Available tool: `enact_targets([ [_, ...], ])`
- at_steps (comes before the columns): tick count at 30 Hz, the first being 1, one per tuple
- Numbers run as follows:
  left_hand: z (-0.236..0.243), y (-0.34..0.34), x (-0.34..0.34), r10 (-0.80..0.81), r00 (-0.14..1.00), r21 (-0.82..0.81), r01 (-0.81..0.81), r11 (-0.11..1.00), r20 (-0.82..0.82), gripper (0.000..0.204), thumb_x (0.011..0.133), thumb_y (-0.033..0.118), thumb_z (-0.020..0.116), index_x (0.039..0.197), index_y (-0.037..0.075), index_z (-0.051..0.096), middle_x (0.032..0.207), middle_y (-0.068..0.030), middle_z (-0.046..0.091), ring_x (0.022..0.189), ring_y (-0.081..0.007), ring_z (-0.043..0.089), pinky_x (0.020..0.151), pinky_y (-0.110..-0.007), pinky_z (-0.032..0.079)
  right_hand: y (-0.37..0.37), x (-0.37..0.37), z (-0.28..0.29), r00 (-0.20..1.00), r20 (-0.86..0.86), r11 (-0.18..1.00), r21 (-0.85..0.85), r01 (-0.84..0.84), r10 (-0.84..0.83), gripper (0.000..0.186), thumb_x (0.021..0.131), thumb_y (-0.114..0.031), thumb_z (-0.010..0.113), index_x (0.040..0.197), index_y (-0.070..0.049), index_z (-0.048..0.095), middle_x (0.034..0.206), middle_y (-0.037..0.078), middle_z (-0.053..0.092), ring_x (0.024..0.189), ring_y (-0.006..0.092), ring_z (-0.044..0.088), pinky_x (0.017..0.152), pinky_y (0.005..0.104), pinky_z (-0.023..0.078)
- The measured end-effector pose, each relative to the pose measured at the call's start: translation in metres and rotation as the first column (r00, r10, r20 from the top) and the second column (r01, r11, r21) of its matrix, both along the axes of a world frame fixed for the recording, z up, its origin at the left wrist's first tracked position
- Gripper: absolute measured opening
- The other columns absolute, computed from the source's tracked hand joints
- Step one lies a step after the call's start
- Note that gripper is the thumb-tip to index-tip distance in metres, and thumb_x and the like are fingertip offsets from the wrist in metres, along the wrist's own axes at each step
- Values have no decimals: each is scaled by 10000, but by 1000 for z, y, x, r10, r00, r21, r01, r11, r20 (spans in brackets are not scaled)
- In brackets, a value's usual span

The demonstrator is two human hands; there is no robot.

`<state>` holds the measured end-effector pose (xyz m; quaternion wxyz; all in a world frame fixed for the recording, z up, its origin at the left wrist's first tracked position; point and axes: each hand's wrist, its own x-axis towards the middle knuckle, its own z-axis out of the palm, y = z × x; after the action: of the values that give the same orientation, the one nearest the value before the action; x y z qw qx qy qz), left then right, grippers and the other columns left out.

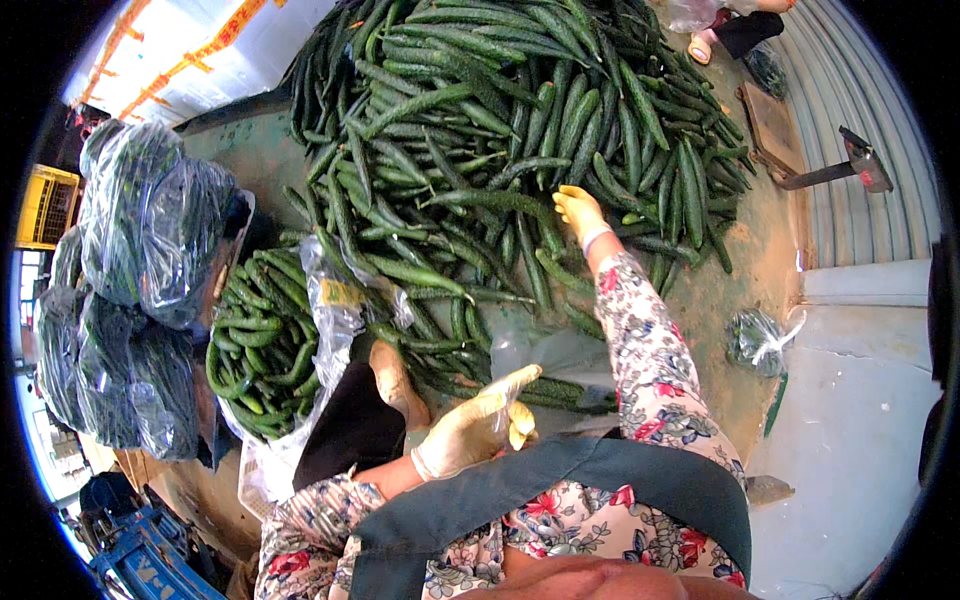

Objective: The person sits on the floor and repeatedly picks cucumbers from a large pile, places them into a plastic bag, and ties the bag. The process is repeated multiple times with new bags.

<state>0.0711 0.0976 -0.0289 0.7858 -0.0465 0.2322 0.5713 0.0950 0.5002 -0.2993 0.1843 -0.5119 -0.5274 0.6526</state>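
My left hand [470, 425], in a pale yellow glove, is low in the middle, fingers partly curled and apart, with nothing visible in it, over clear plastic film [545, 355]. My right hand [580, 215], also gloved, reaches forward with fingers apart and slightly bent at a long cucumber [500, 202]; whether it touches it is unclear. A large heap of cucumbers [510, 60] fills the upper middle. An opened plastic bag of curved cucumbers [262, 330] sits left of my boot [398, 385].
Filled plastic bags [150, 230] are stacked left, near white boxes [190, 50], a yellow crate [45, 205] and blue metal equipment [150, 550]. A platform scale [770, 130] and tied bag [755, 340] stand by the right wall. Another person's foot [700, 45] shows top right.
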Motion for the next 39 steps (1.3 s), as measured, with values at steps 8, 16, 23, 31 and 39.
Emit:
enact_targets([
  [8, -12, 9, -15, -41, 998, 58, 44, 997, -45, 876, 902, 462, 608, 1557, 51, 196, 1056, -99, 652, 965, -202, 601, 908, -324, 433, 3, -69, 16, 976, -145, 979, -147, 139, -160, 238, 874, -199, 731, 1051, -64, 646, 874, 30, 659, 660, 125, 557, 562, 297, 447],
  [16, 2, 14, -11, -37, 998, 11, 38, 999, -58, 884, 885, 453, 632, 1551, 51, 212, 1013, -105, 661, 932, -203, 616, 945, -344, 440, -43, 50, 29, 813, -581, 920, -337, -201, -35, 334, 970, -201, 603, 1268, -48, 610, 818, -25, 571, 727, 85, 549, 676, 251, 494],
  [23, 7, 18, 1, 54, 992, -24, -57, 998, -110, 811, 881, 463, 591, 1504, 22, 313, 901, -111, 690, 844, -242, 637, 936, -398, 467, -103, 150, 94, 771, -625, 899, -256, -356, 127, 493, 946, -170, 634, 1391, -2, 502, 930, 33, 631, 865, 145, 609, 840, 287, 505],
  [31, -5, 24, 4, 42, 986, -18, -46, 999, -164, 744, 903, 455, 560, 1518, 115, 316, 1029, -153, 691, 829, -267, 662, 841, -481, 518, -97, 171, 133, 512, -848, 920, -298, -254, -134, 453, 908, -81, 659, 1335, -9, 529, 1119, 80, 652, 1051, 242, 621, 992, 476, 504],
  [39, -7, 33, 3, 52, 969, -50, -66, 997, -243, 721, 908, 477, 556, 1499, 121, 345, 1005, -161, 690, 807, -265, 655, 780, -440, 543, -131, 164, 178, 378, -925, 836, -237, -494, -39, 396, 836, -44, 711, 1208, -17, 577, 1011, 97, 662, 1034, 290, 628, 1003, 514, 480],
])
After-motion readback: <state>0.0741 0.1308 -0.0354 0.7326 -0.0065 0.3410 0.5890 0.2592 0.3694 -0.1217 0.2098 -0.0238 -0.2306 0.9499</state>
